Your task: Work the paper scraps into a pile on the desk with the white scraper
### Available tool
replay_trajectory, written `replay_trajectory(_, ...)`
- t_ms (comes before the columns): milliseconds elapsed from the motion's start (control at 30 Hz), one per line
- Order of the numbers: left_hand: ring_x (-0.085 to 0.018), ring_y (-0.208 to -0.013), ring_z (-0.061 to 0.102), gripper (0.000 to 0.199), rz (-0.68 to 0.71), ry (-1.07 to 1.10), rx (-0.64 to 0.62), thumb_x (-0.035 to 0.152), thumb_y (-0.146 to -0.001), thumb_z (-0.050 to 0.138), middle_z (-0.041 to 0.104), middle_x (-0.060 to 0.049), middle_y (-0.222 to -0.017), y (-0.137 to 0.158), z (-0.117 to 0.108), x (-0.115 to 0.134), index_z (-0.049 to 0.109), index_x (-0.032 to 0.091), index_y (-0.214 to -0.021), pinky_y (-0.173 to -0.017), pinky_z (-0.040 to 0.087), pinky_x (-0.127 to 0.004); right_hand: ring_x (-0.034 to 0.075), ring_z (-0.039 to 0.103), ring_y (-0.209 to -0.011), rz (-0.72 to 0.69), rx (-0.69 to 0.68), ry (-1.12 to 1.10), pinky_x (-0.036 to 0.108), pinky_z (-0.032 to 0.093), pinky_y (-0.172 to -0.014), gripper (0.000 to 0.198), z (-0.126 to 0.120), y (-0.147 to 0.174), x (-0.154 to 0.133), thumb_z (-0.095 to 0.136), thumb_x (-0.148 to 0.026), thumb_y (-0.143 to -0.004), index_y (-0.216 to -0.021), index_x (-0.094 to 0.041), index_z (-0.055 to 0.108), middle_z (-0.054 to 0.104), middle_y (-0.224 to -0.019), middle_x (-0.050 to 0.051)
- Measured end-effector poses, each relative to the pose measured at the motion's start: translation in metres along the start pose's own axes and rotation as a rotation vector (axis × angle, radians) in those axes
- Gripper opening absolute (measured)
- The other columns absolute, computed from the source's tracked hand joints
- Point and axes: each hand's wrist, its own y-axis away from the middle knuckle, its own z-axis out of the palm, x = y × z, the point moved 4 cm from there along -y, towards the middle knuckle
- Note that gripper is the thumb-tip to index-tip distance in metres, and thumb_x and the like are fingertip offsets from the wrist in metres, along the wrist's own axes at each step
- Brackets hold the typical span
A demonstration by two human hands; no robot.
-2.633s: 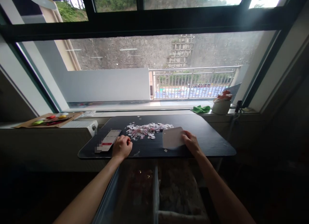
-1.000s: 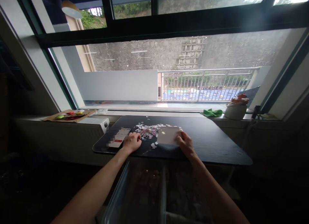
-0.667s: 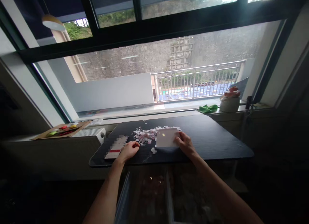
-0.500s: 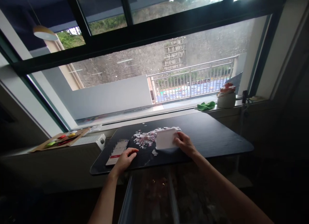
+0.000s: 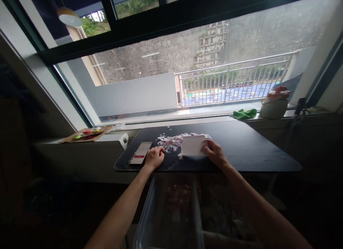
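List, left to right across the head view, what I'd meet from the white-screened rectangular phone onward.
White-screened rectangular phone, bare left hand, flat white rectangular piece, bare right hand, crumpled green cloth, pale container with reddish top.

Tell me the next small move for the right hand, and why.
I'd probably ease the white card toward the near edge of the table. The right hand grips it in front of the pile of paper scraps, a few loose scraps lie by its lower left corner, and a clear tub shows below that edge.
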Motion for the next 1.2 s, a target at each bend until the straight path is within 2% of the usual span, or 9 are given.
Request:
replay_trajectory(167, -0.018, -0.083, 0.056, 0.018, 0.008, -0.092, 0.053, 0.016, -0.077, 0.044, 0.063, -0.004, -0.081, 0.005, 0.003, 0.002, 0.061, 0.02, -0.083, -0.077, 0.042, -0.029, 0.019, 0.06, -0.073, -0.015, -0.027, -0.013, 0.031, 0.048, -0.068, 0.035, -0.001, 0.0, -0.002, 0.051, -0.036, -0.067, -0.093, -0.016, 0.061, 0.066, -0.081, 0.004)
replay_trajectory(333, -0.018, -0.081, 0.057, 0.018, 0.015, -0.112, 0.059, 0.017, -0.077, 0.044, 0.064, -0.004, -0.081, 0.006, 0.001, 0.004, 0.061, 0.02, -0.082, -0.076, 0.042, -0.029, 0.018, 0.06, -0.072, 0.013, 0.043, -0.013, 0.031, 0.049, -0.066, 0.036, -0.003, 0.0, 0.001, 0.05, -0.034, -0.068, -0.096, -0.015, 0.061, 0.067, -0.08, 0.004)
replay_trajectory(567, -0.019, -0.08, 0.058, 0.018, 0.015, -0.119, 0.077, 0.017, -0.077, 0.044, 0.065, -0.004, -0.079, 0.005, 0.002, 0.004, 0.061, 0.02, -0.081, -0.075, 0.042, -0.03, 0.017, 0.063, -0.071, -0.027, -0.141, -0.155, 0.029, 0.051, -0.065, 0.035, 0.007, 0.001, 0.003, 0.057, -0.036, -0.068, -0.097, -0.017, 0.061, 0.068, -0.08, 0.003)
replay_trajectory(700, -0.019, -0.082, 0.058, 0.018, 0.002, -0.115, 0.071, 0.017, -0.077, 0.044, 0.065, -0.004, -0.08, 0.005, 0.003, 0.004, 0.061, 0.021, -0.081, -0.076, 0.043, -0.029, 0.017, 0.062, -0.069, -0.034, -0.094, -0.084, 0.029, 0.05, -0.065, 0.033, 0.005, 0.002, 0.001, 0.057, -0.033, -0.068, -0.096, -0.017, 0.062, 0.068, -0.077, 0.003)
replay_trajectory(867, -0.019, -0.082, 0.058, 0.017, 0.003, -0.107, 0.072, 0.018, -0.077, 0.044, 0.066, -0.004, -0.082, 0.005, 0.003, 0.004, 0.06, 0.02, -0.081, -0.076, 0.042, -0.03, 0.017, 0.061, -0.069, -0.038, -0.158, -0.073, 0.029, 0.049, -0.065, 0.03, 0.005, 0.003, -0.002, 0.055, -0.032, -0.067, -0.091, -0.016, 0.064, 0.068, -0.075, 0.002)
replay_trajectory(1067, -0.019, -0.081, 0.058, 0.017, 0.0, -0.099, 0.063, 0.017, -0.077, 0.044, 0.066, -0.004, -0.081, 0.005, 0.003, 0.004, 0.06, 0.02, -0.081, -0.076, 0.042, -0.031, 0.019, 0.061, -0.074, 0.034, 0.024, 0.045, 0.029, 0.049, -0.066, 0.032, -0.007, -0.002, 0.004, 0.05, -0.029, -0.066, -0.092, -0.017, 0.065, 0.068, -0.078, 0.002)
replay_trajectory(1133, -0.019, -0.081, 0.058, 0.016, -0.003, -0.098, 0.06, 0.017, -0.077, 0.045, 0.065, -0.004, -0.081, 0.005, 0.003, 0.004, 0.06, 0.02, -0.081, -0.076, 0.042, -0.03, 0.019, 0.061, -0.073, 0.043, 0.002, 0.021, 0.029, 0.049, -0.065, 0.032, -0.005, -0.001, 0.004, 0.05, -0.029, -0.065, -0.091, -0.017, 0.065, 0.068, -0.077, 0.002)
replay_trajectory(1200, -0.019, -0.081, 0.058, 0.016, -0.003, -0.098, 0.065, 0.017, -0.077, 0.045, 0.065, -0.004, -0.08, 0.005, 0.003, 0.004, 0.06, 0.02, -0.08, -0.075, 0.042, -0.03, 0.018, 0.061, -0.07, 0.031, -0.079, -0.036, 0.029, 0.049, -0.062, 0.031, -0.001, 0.001, 0.0, 0.052, -0.03, -0.064, -0.089, -0.016, 0.065, 0.068, -0.076, 0.002)
